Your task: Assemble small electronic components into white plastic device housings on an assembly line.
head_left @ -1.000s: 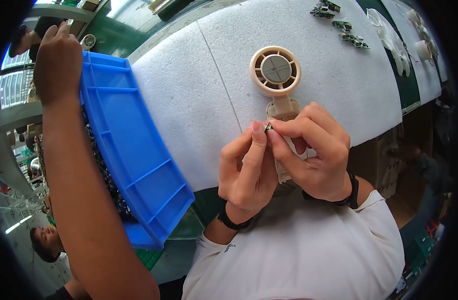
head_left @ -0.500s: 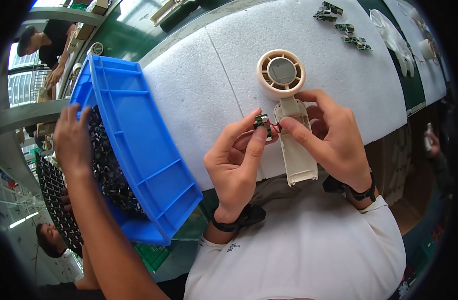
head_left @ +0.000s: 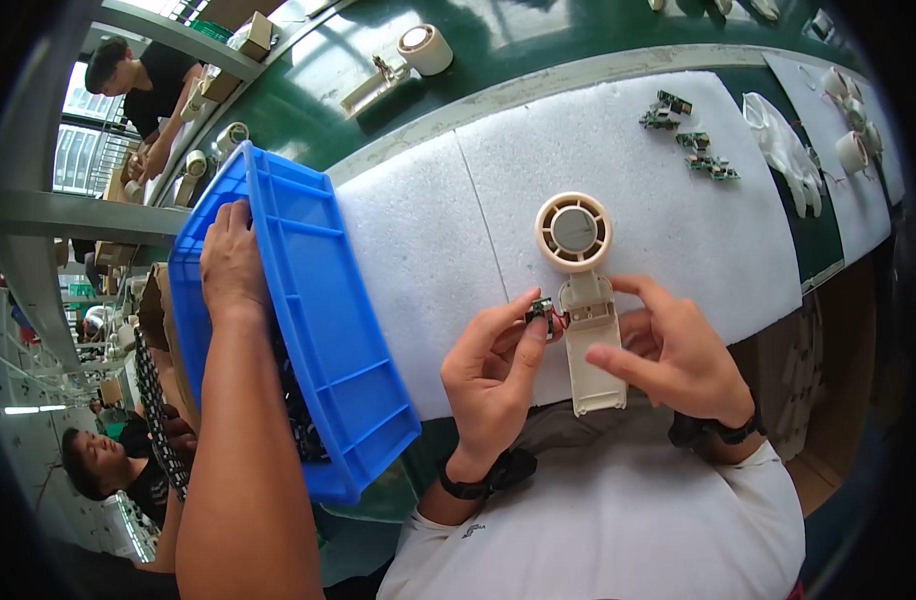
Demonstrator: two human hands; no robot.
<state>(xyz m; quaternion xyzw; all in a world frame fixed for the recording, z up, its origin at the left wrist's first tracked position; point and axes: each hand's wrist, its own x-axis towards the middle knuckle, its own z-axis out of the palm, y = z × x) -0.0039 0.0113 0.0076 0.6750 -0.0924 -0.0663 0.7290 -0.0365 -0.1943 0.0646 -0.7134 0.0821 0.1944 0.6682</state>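
My left hand (head_left: 496, 362) pinches a small green circuit board (head_left: 541, 312) between thumb and fingertips. Red wires run from the board to a cream handheld fan (head_left: 600, 375), whose handle casing lies opened up on the white foam sheet. The round fan head points away from me. My right hand (head_left: 678, 350) grips the handle from its right side, thumb over the casing and index finger near the neck; its other fingertips are partly hidden.
A co-worker's arm (head_left: 243, 400) reaches into a blue bin (head_left: 318, 290) of small black parts at left. Several circuit boards (head_left: 693, 140) lie far right on the foam sheet (head_left: 408, 210), near white gloves (head_left: 783, 150). Another fan (head_left: 423, 50) sits on the green bench beyond.
My view has shifted, so the fan and hands appear lower. My right thumb has moved off the wires down onto the handle. The co-worker's hand has gone into the bin.
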